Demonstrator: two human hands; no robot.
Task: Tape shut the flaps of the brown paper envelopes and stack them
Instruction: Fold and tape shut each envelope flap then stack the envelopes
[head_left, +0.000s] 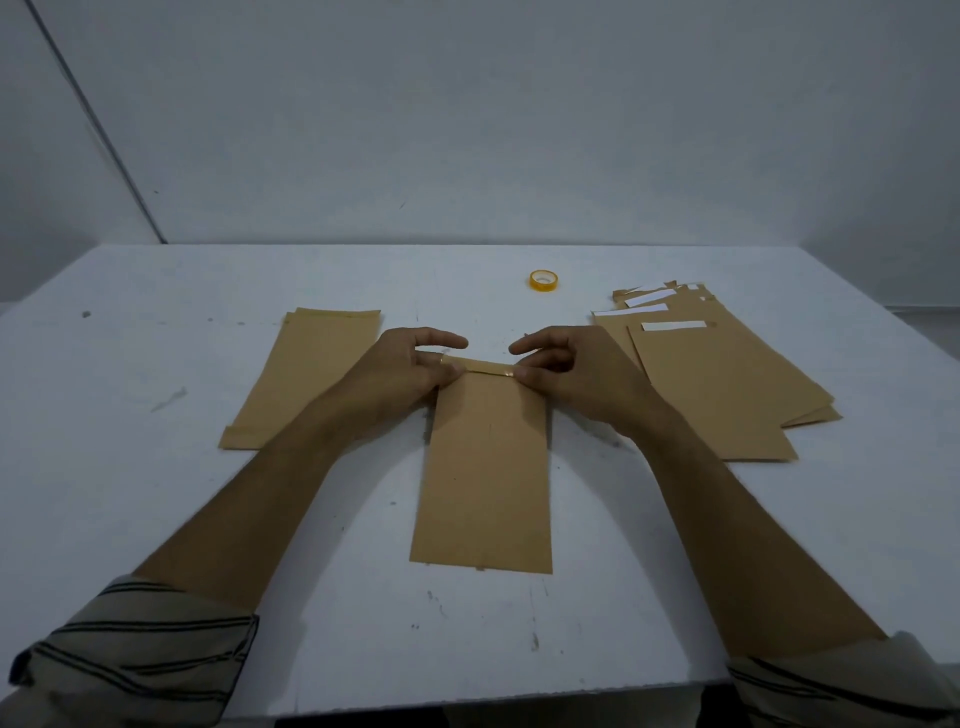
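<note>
A brown paper envelope (485, 483) lies lengthwise in the middle of the white table (156, 519), its flap folded down at the far end with a strip of clear tape (491, 370) across it. My left hand (415, 371) presses the tape's left end with thumb and fingers. My right hand (563, 371) presses the right end. A small stack of envelopes with folded flaps (301, 379) lies to the left. A fanned pile of envelopes with white adhesive strips (717, 374) lies to the right.
A yellow roll of tape (542, 280) stands on the table beyond the hands, near the far edge. A grey wall rises behind the table. The table's near edge runs just beyond my striped sleeves (135, 654).
</note>
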